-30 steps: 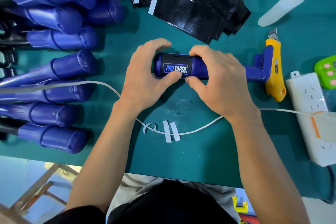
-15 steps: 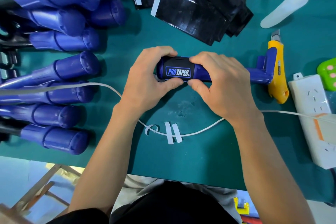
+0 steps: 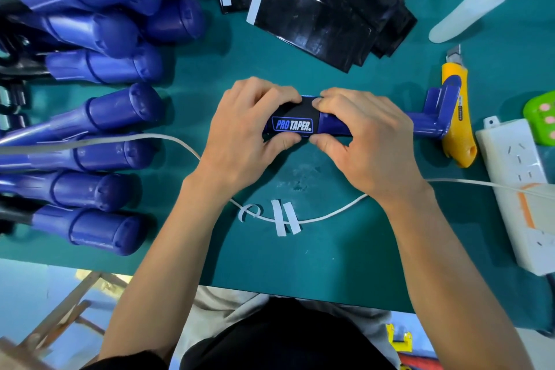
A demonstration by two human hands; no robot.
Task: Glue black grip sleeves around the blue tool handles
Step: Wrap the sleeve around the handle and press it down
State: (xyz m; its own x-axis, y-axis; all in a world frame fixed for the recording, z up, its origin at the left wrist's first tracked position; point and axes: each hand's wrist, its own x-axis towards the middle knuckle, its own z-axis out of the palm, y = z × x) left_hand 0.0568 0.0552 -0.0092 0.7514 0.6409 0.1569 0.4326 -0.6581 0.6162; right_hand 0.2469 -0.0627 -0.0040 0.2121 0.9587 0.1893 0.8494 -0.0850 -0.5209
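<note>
A blue tool handle lies across the green mat at the middle, its end wrapped in a black grip sleeve printed PRO TAPER. My left hand grips the sleeved end, fingers over the top and thumb under the label. My right hand grips the handle just right of the label, fingertips pressing the sleeve's top edge, thumb below. A stack of black grip sleeves with white backing strips lies at the back. Several bare blue handles lie in a row on the left.
A yellow utility knife lies right of the tool. A white power strip sits at the right edge, its white cable looping across the mat. Peeled white strips lie by the cable. A white glove is at back right.
Both hands have closed in on the sleeve: the right fingertips moved left onto its top edge and both thumbs now meet under the label.
</note>
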